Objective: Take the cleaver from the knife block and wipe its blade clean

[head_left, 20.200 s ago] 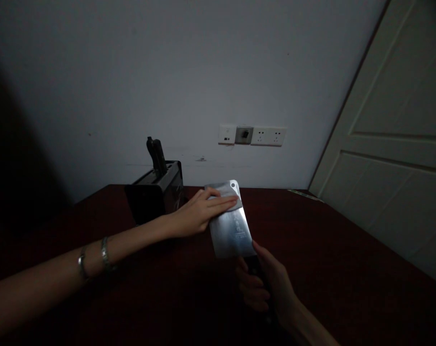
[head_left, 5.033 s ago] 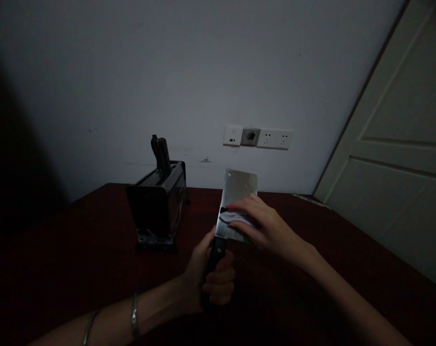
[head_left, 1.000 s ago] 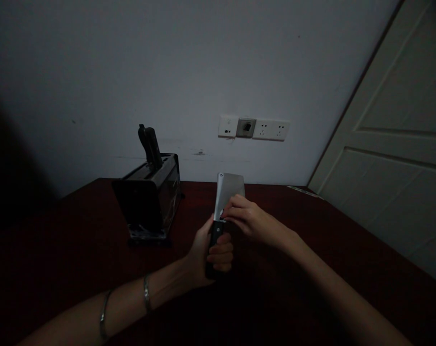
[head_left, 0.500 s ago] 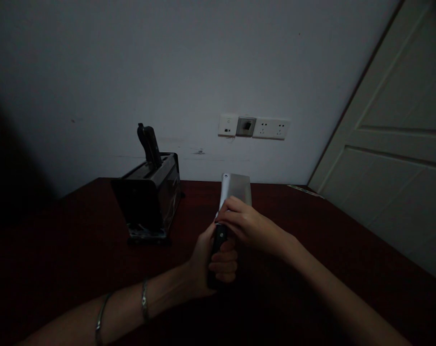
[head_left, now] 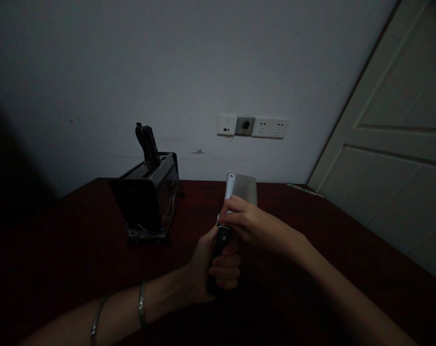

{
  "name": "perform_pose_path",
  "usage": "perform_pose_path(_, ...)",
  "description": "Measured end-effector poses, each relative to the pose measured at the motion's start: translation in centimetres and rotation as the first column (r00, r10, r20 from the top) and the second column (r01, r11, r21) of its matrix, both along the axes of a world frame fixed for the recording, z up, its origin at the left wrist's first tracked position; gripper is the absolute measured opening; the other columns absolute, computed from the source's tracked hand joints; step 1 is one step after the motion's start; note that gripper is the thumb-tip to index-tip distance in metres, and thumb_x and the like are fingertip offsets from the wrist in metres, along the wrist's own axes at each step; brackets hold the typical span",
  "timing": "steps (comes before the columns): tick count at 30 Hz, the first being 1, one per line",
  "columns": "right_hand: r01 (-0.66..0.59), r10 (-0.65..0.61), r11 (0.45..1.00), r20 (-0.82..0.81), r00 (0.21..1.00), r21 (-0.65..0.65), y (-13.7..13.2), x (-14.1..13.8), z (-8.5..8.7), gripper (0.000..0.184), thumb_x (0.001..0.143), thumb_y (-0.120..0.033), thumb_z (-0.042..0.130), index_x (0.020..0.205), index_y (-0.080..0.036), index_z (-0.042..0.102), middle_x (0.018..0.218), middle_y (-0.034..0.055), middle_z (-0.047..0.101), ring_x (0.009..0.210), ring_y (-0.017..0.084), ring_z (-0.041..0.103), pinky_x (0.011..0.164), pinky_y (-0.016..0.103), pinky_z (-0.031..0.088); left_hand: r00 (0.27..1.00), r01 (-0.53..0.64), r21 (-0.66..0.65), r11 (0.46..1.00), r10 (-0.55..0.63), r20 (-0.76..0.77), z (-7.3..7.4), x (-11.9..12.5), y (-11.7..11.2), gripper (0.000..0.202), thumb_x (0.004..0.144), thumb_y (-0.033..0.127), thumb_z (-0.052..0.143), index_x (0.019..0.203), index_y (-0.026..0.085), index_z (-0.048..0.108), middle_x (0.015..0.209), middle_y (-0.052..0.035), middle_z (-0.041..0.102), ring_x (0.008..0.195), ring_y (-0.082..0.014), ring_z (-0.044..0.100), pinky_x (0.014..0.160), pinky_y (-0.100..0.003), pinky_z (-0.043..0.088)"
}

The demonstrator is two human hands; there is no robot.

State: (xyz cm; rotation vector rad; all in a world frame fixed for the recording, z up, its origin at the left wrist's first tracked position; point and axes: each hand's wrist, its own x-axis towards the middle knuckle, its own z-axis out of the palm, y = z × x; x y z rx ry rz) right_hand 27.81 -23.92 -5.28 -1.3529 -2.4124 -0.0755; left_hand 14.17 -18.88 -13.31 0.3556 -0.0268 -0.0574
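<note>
A cleaver (head_left: 247, 186) with a broad silvery blade and a black riveted handle points away from me, held up over the table. My left hand (head_left: 218, 264) is wrapped round its handle, thumb along the side. The fingers of my right hand (head_left: 250, 218) are pinched together at the base of the blade, just above the handle. They cover the lower part of the blade, and whether anything small lies under the fingertips is hidden.
On the dark red table (head_left: 199, 192) to the left stands a black knife block (head_left: 149, 197) with black handles (head_left: 148, 144) sticking out of its top. Behind is a pale wall with sockets (head_left: 270, 128). A white panelled door (head_left: 391, 144) slants along the right.
The cleaver and both my hands have shifted slightly to the right, and the blade leans a little more that way. My grip looks the same.
</note>
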Motion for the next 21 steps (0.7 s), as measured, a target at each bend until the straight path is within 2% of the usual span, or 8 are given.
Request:
perform_pose_path(10, 0.002, -0.003, 0.994, -0.004, 1.0, -0.107, -1.2, 0.6, 1.4, 0.022, 0.083, -0.006, 0.047, 0.084, -0.017, 0.066, 0.09, 0.0054, 0.057, 0.084, 0.015, 0.052, 0.073, 0.028, 0.045, 0.999, 0.05, -0.013, 0.999, -0.05, 0.01, 0.1, -0.2, -0.7, 0.063, 0.087, 0.061, 0.019, 0.054, 0.014, 0.046, 0.037, 0.0059, 0.027, 0.027, -0.0038, 0.019, 0.032, -0.017, 0.018)
perform_pose_path(15, 0.004, -0.004, 0.998, -0.002, 1.0, -0.062, -0.9, 0.7, 1.1, 0.021, 0.084, -0.007, 0.047, 0.087, -0.016, 0.065, 0.092, 0.0055, 0.056, 0.086, 0.015, 0.052, 0.075, 0.028, 0.044, 1.0, 0.024, 0.023, 0.999, -0.024, -0.004, 0.8, -0.2, -0.4, 0.069, 0.086, 0.063, 0.011, 0.051, 0.014, 0.045, 0.035, 0.0061, 0.023, 0.026, -0.004, 0.018, 0.031, -0.017, 0.018)
perform_pose_path(18, -0.005, 0.005, 1.0, -0.016, 1.0, -0.018, -0.5, 0.5, 0.6, 0.021, 0.083, -0.006, 0.047, 0.087, -0.015, 0.065, 0.092, 0.0058, 0.056, 0.087, 0.015, 0.051, 0.075, 0.028, 0.044, 1.0, 0.014, 0.005, 1.0, -0.014, 0.001, 0.8, -0.2, -0.2, 0.072, 0.086, 0.063, 0.007, 0.052, 0.014, 0.046, 0.036, 0.0064, 0.023, 0.026, -0.0037, 0.019, 0.031, -0.017, 0.019)
perform_pose_path(21, -0.012, 0.011, 0.999, -0.021, 1.0, -0.031, -0.5, 0.4, 0.3, 0.02, 0.083, -0.005, 0.048, 0.088, -0.014, 0.065, 0.092, 0.0063, 0.056, 0.087, 0.015, 0.051, 0.076, 0.027, 0.044, 1.0, 0.02, -0.022, 1.0, -0.021, -0.019, 0.5, -0.3, -0.1, 0.072, 0.087, 0.06, 0.004, 0.054, 0.013, 0.047, 0.037, 0.0064, 0.025, 0.027, -0.0032, 0.021, 0.032, -0.016, 0.021)
